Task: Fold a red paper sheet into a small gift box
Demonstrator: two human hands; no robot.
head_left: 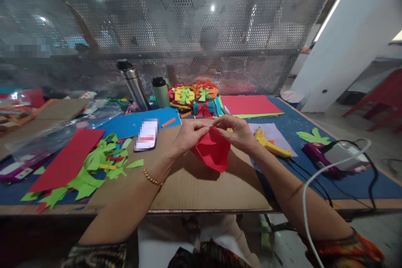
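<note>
A folded piece of red felt or paper [213, 148] hangs between my hands over a sheet of brown cardboard [201, 194]. My left hand [193, 134] pinches its upper left edge between thumb and fingers. On the upper right edge, my right hand [235, 130] grips it the same way, with both sets of fingertips close together at the top. To the right of my right hand lies a yellow glue gun [271, 144] on a pale sheet. Beyond my hands sit several small coloured baskets with bows [202, 96].
Green scraps [94, 163] and a red sheet [67, 161] lie left, near a phone [147, 134]. A steel flask [133, 83] and a green bottle [161, 92] stand behind. At right are a purple power strip [326, 159] and a white cable [304, 201] crossing my right forearm.
</note>
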